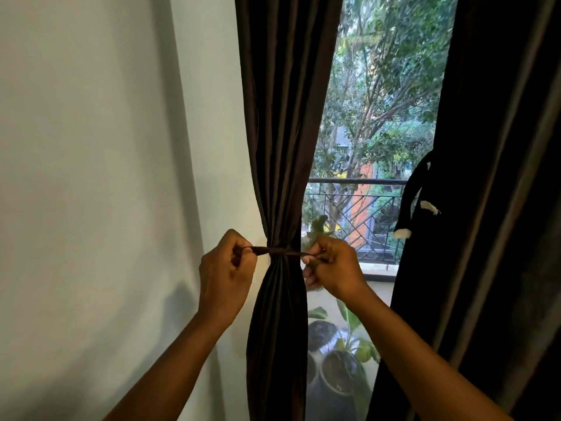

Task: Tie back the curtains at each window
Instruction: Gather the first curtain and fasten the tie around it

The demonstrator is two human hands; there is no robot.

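Note:
A dark brown curtain (285, 132) hangs left of the window and is gathered into a narrow waist. A thin brown tie-back band (280, 251) runs tight across that waist. My left hand (226, 273) grips the band's left end, fingers curled round it. My right hand (332, 268) pinches the band's right end on the other side of the curtain. The two ends stretch out sideways from the curtain. A second dark curtain (491, 177) fills the right side and hangs loose.
A pale wall (106, 177) lies to the left. Through the window glass (379, 86) I see trees, a metal balcony railing (355, 208) and potted plants (340, 357) below. A dark cloth with white tufts (416, 202) hangs by the right curtain.

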